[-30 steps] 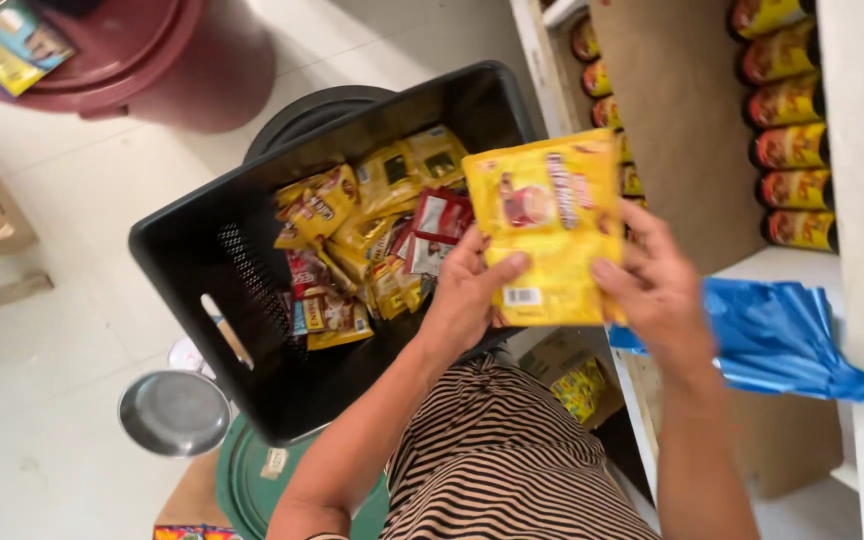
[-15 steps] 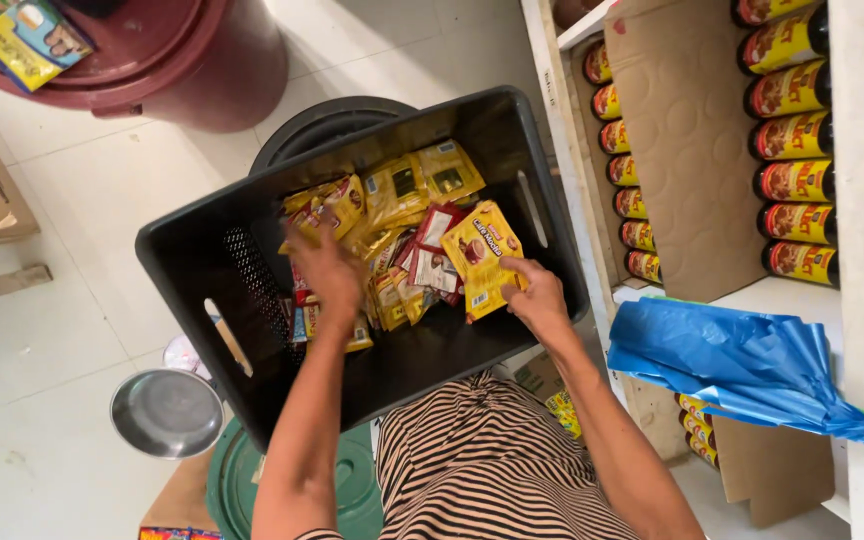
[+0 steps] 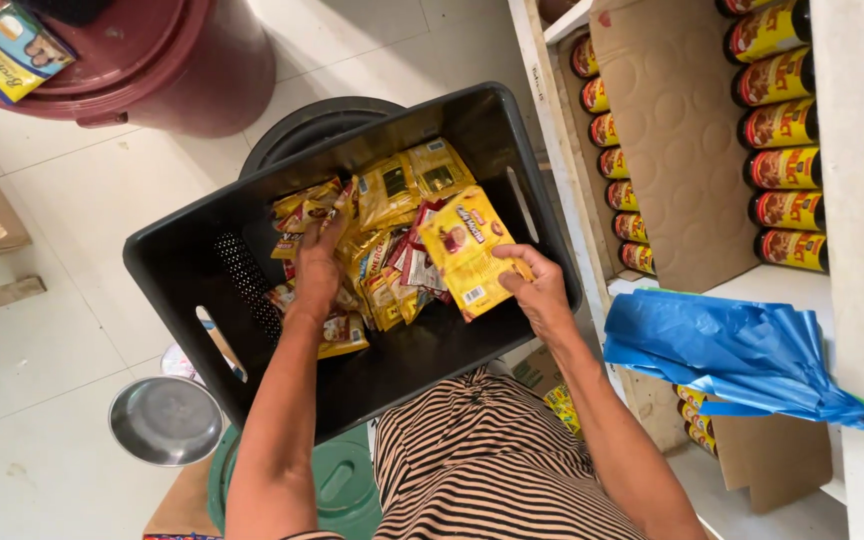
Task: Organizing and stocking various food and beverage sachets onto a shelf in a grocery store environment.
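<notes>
The right hand (image 3: 537, 290) pinches a flat yellow foil sachet strip (image 3: 470, 250) just above the black plastic crate (image 3: 172, 265), at the crate's 3 o'clock side. The left hand (image 3: 317, 265) presses fingers-down, loosely closed, into the heap of small yellow and red sachets (image 3: 392, 240) at its centre. Sorting looks midway: most packets remain piled inside, unsorted.

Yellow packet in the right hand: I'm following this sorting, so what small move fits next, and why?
Probably lift the yellow packet out of the black crate: the right hand grips its lower edge above the pile, while the left hand rests on the loose packets.
</notes>
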